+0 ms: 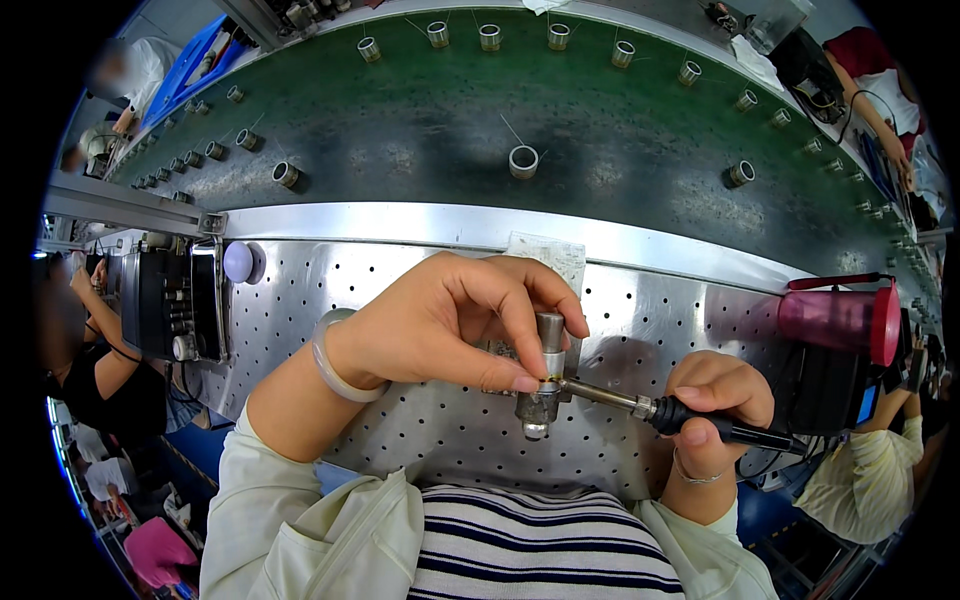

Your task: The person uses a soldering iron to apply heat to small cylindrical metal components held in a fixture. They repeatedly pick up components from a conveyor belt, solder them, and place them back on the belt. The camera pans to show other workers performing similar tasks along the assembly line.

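A small upright metal cylinder (pixel 550 335) stands in a dark, worn metal holder (pixel 537 408) over the perforated metal bench. My left hand (pixel 470 315) reaches in from the left, its thumb and index fingertips pinched together against the cylinder's lower ring. Whatever lies between those fingertips is too small to make out. A soldering iron (pixel 690 417) with a black handle is gripped in my right hand (pixel 722 400). Its metal shaft points left, and the tip meets the cylinder's side just by my left fingertips. Part of the cylinder is hidden behind my left fingers.
Beyond the perforated bench (pixel 300 300) runs a green conveyor belt (pixel 400 130) carrying several metal rings (pixel 523 162) with thin wires. A purple round knob (pixel 238 262) and a black device (pixel 160 300) are at left. A pink cup (pixel 840 320) lies at right. Other people sit on both sides.
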Available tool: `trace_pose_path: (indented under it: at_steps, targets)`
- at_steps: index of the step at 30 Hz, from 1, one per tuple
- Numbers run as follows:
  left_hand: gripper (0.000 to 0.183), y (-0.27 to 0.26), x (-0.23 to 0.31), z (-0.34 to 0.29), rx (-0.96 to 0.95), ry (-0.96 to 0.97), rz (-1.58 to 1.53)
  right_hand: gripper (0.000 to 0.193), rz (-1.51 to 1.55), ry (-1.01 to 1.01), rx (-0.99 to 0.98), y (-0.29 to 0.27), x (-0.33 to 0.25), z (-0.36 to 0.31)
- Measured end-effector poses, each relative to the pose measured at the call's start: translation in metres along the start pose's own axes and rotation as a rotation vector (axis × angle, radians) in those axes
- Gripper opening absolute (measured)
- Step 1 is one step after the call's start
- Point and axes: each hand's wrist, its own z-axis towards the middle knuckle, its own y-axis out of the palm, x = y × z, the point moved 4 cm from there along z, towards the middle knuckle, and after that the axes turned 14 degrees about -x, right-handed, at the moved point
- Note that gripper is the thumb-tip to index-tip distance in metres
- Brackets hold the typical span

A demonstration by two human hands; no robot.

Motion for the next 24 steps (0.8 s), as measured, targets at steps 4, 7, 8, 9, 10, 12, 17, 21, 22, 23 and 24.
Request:
trace_pose_path:
  at_steps: [4, 7, 8, 9, 10, 12, 17, 21, 22, 23, 24]
  targets:
    - [0.019, -0.0003, 0.0002, 0.0002, 0.002, -0.005, 0.007, 0.022, 0.018, -0.033, 0.004, -0.0003, 0.0017, 0.0012]
    - [0.018, -0.0004, 0.0001, -0.0001, 0.004, -0.017, 0.006, 0.023, 0.012, -0.041, -0.011, -0.0003, 0.0023, 0.0023]
    - [0.018, -0.0004, -0.0002, -0.0002, 0.005, -0.021, 0.005, 0.023, 0.007, -0.041, -0.018, -0.0003, 0.0023, 0.0024]
    - [0.018, -0.0003, -0.0004, 0.0, 0.008, -0.023, 0.003, 0.023, 0.008, -0.039, -0.018, -0.0005, 0.0025, 0.0021]
    - [0.018, 0.0, 0.0001, 0.0, 0.013, -0.025, 0.001, 0.023, 0.01, -0.037, -0.018, -0.0002, 0.0026, 0.0022]
    - [0.018, -0.0005, 0.0007, -0.001, 0.004, -0.022, 0.007, 0.022, 0.012, -0.033, -0.022, 0.0005, 0.0023, 0.0033]
    - [0.031, -0.0006, 0.0026, 0.0004, -0.003, -0.075, -0.131, 0.022, -0.012, -0.035, -0.027, -0.0017, 0.0025, 0.0032]
    - [0.05, -0.0003, -0.0015, 0.0012, 0.02, -0.16, -0.178, 0.022, -0.016, -0.041, -0.038, -0.0019, 0.0028, 0.0035]
    - [0.054, 0.0004, -0.0012, 0.0015, 0.028, -0.169, -0.175, 0.021, -0.02, -0.042, -0.048, -0.0015, 0.0022, 0.0044]
    - [0.057, 0.0008, -0.0008, 0.0015, 0.035, -0.179, -0.171, 0.021, -0.023, -0.042, -0.057, -0.001, 0.0016, 0.005]
    - [0.059, 0.001, -0.0002, 0.0014, 0.037, -0.188, -0.176, 0.021, -0.027, -0.043, -0.056, -0.0006, 0.0009, 0.0053]
